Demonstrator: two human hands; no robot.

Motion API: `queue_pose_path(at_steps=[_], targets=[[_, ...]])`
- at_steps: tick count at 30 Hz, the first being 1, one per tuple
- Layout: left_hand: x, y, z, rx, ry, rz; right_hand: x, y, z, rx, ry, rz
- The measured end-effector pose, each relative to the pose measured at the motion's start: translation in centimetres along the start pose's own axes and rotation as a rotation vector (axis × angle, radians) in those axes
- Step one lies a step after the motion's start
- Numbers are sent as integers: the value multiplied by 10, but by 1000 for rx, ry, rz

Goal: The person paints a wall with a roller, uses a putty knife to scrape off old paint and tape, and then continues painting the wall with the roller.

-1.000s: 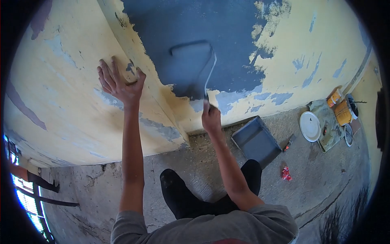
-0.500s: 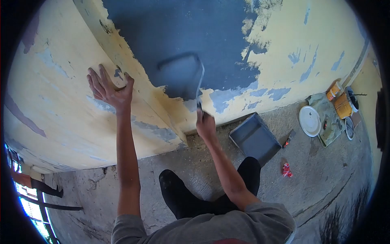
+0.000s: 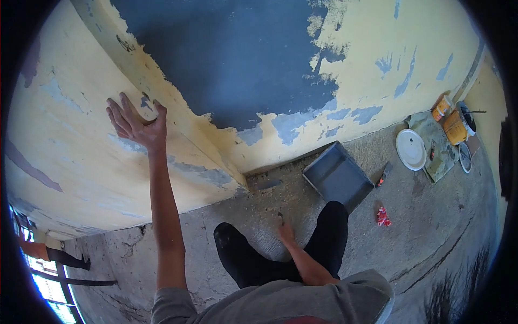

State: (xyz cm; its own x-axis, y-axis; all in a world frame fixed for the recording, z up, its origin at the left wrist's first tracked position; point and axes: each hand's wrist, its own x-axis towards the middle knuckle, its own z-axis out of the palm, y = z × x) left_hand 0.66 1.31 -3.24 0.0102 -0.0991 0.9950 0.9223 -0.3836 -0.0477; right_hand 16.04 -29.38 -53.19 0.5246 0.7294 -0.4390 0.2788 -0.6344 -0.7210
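Note:
My left hand [image 3: 139, 127] rests on the cream wall [image 3: 97, 156], fingers stretched and thumb apart, left of the projecting corner. Low between my knees, my right hand [image 3: 286, 233] is closed round the handle of a paint roller [image 3: 280, 216]; a short dark end shows above the fist. The roller's head and frame are not clear; a blurred grey shape [image 3: 270, 184] lies beyond, near the wall's foot. Dark grey-blue paint [image 3: 232, 59] with ragged edges covers part of the wall ahead. A grey paint tray [image 3: 339, 175] sits on the floor right of my right hand.
Right of the tray lie a scraper-like tool [image 3: 384, 174] and a crumpled red wrapper [image 3: 383, 216]. A white lid [image 3: 411, 149], a cloth [image 3: 440, 162] and a yellow bucket [image 3: 455, 129] stand by the far wall. At far left, another person's leg [image 3: 67, 258] shows.
My right hand has drawn the roller down from the painted wall to low between my knees. My left hand stays on the wall; the view has shifted slightly.

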Motion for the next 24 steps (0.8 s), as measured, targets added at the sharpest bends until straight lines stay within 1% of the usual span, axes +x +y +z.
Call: queue_pose_path(at_steps=[1, 3, 4, 5, 7, 9, 11, 13, 14, 16, 17, 18, 20, 21, 22, 23, 24], targets=[[0, 0, -1, 11, -11, -6, 0, 1, -4, 3, -1, 5], [1, 1, -3, 25, -26, -11, -6, 1, -21, 57, 35, 117], [0, 2, -3, 42, -35, -19, -3, -5, -36, 16, 39, 112], [-1, 1, -1, 40, -21, -3, 5, -17, -56, -22, 44, 108], [-2, -1, 0, 36, -29, 0, 0, -53, -114, 20, 83, 100], [-2, -1, -1, 26, -23, 5, 1, -73, -166, 137, 142, -17], [-2, -3, 0, 33, -32, 1, 11, -65, -194, 169, 427, -210], [-4, -6, 3, 63, -21, 1, 17, -55, -232, 168, 527, -323], [-5, -6, 2, 42, -33, 0, 17, -46, -248, 166, 538, -300], [-3, -5, 1, 70, -42, -9, 20, -26, -279, 34, 516, -176], [-3, -8, 5, -2, -6, 14, 25, -11, -290, 36, 531, -150], [-2, -10, 8, -37, -22, 12, 31, 9, -296, -8, 549, -104], [-2, -10, 7, -60, 25, 65, 39, 62, -301, -56, 573, -19], [-2, -6, 6, -88, 12, 63, 48, 91, -299, -97, 572, 42], [-1, -3, 4, -54, 10, 50, 51, 108, -299, -134, 568, 98], [-1, -2, 3, -18, 8, 40, 45, 113, -302, -89, 524, 138], [-3, -5, 4, -35, 0, 45, 42, 126, -298, -82, 526, 156]])
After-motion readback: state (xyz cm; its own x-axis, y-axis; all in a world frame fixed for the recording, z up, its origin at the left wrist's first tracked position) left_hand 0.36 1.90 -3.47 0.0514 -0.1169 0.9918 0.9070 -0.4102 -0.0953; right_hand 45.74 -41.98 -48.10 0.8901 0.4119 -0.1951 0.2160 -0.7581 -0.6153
